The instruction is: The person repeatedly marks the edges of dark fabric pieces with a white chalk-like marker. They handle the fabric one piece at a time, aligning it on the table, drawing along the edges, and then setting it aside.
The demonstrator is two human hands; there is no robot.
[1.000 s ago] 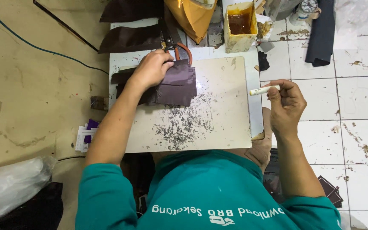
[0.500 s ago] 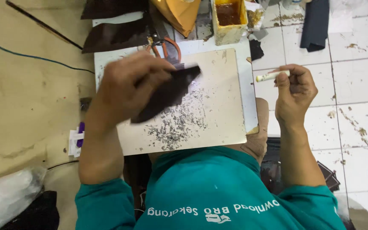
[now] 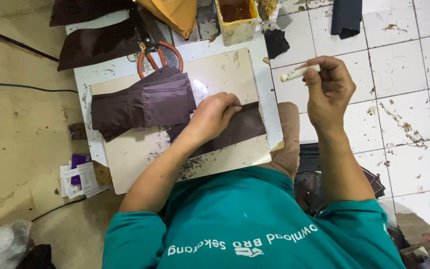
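Orange-handled scissors (image 3: 159,56) at board's top edge, yellow glue tub (image 3: 236,19) beyond them. Dark fabric (image 3: 347,17) on white tiles, black cable (image 3: 23,88) across tan floor, paper packets (image 3: 79,175) left.

Leather strip (image 3: 242,127) on board (image 3: 140,154), stack (image 3: 143,104) left (scissors (image 3: 158,55) behind), glue tub (image 3: 237,20) beyond.

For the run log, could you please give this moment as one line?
left hand: presses dark strip on board | right hand: holds stick, raised | pile: beside strip
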